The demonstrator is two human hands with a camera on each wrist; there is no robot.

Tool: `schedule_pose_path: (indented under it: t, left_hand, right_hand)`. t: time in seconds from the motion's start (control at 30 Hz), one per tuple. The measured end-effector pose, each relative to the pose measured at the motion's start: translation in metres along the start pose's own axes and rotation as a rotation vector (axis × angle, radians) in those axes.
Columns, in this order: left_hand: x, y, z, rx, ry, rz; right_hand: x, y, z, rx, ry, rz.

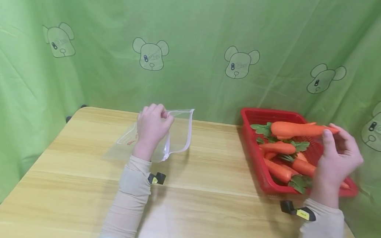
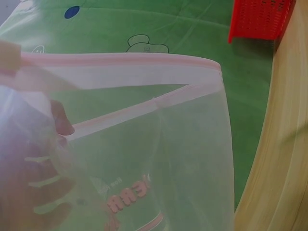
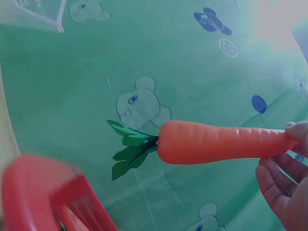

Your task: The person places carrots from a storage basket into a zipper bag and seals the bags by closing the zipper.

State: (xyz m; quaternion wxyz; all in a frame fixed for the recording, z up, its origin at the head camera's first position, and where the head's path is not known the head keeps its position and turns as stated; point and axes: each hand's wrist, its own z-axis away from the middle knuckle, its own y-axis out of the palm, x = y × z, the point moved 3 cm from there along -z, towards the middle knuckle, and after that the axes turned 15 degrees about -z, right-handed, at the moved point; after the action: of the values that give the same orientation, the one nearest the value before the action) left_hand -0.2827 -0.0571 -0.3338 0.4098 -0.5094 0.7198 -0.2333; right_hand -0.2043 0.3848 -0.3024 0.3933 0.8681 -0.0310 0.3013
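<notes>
**Green bear-print backdrop, wooden table: carrot right, bag left**

Carrot (image 1: 294, 129) held level above red basket (image 1: 257, 153), long axis crosswise, leafy end toward clear zip bag (image 1: 177, 134). Pinched at the thin tip by right hand (image 1: 336, 162). Bag well apart leftward, mouth seemingly agape, rim gripped by left hand (image 1: 151, 129).

Left hand (image 1: 152, 129): raised off the tabletop, fingers (image 1: 159, 111) curled, pinching.
Right hand (image 1: 337, 162): lifted, thumb and fingers (image 3: 298, 130) pinching, palm leftward.
</notes>
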Motion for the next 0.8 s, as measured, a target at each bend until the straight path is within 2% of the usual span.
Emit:
schedule_pose_path:
  t: [0.43,0.67,0.8]
  left_hand:
    - [-0.010,0.000,0.003,-0.034,0.028,0.008]
    - [-0.016,0.001,0.005,-0.041,0.051,-0.007]
    - [-0.019,0.003,0.006,-0.037,0.058,-0.011]
  right_hand:
    - [-0.023,0.028,0.032,0.103,0.125,-0.233]
    - [-0.041,0.041,0.054,0.124,0.242,-0.233]
    - [-0.049,0.047,0.065,0.144,0.306,-0.270]
